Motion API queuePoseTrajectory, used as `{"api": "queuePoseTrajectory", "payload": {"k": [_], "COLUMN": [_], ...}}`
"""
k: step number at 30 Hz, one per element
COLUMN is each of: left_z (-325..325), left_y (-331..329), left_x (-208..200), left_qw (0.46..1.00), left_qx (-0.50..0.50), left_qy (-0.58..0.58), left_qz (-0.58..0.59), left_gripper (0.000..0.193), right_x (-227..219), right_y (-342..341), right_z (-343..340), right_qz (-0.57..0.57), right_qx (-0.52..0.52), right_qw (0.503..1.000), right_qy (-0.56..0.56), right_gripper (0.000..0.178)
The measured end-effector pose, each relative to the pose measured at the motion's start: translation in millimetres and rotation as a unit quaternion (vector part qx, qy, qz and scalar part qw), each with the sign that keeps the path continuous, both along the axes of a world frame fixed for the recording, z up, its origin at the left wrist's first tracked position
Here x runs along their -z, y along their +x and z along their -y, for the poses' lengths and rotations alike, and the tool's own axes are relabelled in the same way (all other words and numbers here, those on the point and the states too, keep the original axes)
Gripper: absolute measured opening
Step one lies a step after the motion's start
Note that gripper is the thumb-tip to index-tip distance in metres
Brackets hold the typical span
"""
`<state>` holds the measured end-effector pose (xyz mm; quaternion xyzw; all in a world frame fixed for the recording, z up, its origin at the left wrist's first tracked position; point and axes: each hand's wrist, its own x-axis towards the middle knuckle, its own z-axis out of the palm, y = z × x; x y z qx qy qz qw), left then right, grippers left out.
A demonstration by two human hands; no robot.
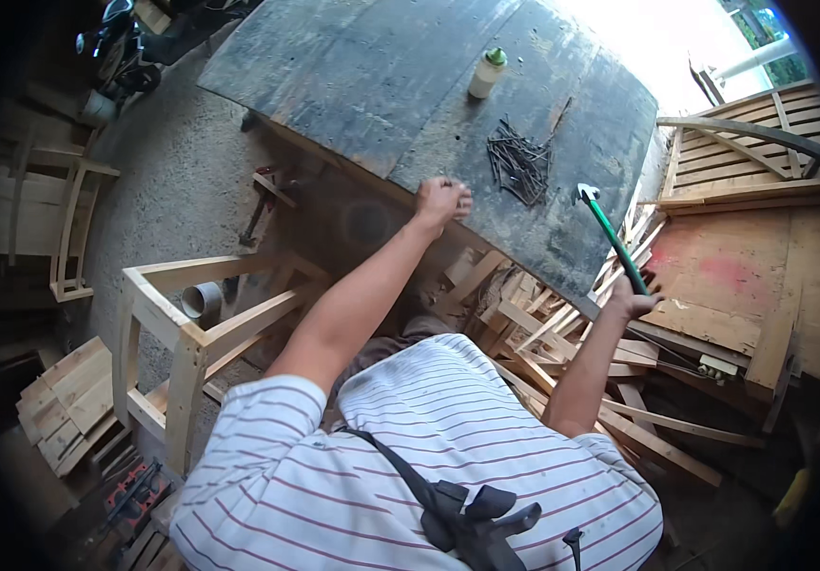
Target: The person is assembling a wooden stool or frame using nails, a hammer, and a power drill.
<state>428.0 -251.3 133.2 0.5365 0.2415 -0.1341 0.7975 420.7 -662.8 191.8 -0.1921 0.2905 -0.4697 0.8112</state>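
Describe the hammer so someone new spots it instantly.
Start at the big dark tabletop in front of the person. Near its right edge, the right hand holds the hammer by its handle's end. Its long green handle sets it apart from the piled thin dark nails and the pale, green-capped bottle.

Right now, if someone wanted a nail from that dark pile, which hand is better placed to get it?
Probably the left hand: it is nearer the pile of nails, with nothing visible in its grip. The right hand is farther off and holds the green-handled hammer.
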Motion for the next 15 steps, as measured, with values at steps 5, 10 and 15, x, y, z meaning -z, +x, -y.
{"api": "queuePoseTrajectory", "payload": {"k": [5, 10, 15], "left_z": [32.5, -17.9, -67.5], "left_y": [28.8, -73.7, -240.0], "left_x": [8.6, 10.4, 56.2], "left_qw": [0.992, 0.984, 0.972], "left_qx": [0.008, 0.17, 0.088], "left_qy": [0.095, -0.022, 0.133], "left_qz": [-0.085, -0.052, -0.173], "left_gripper": [0.046, 0.038, 0.034], "right_x": [80.2, 107.9, 160.0], "right_y": [-71.1, -180.9, -145.7], "right_z": [-11.0, -61.5, -99.2], "right_qz": [-0.114, -0.384, -0.424], "right_qx": [-0.216, -0.525, -0.764], "right_qw": [0.956, 0.753, 0.46], "right_qy": [0.161, 0.1, -0.159], "right_gripper": [0.076, 0.082, 0.062]}}
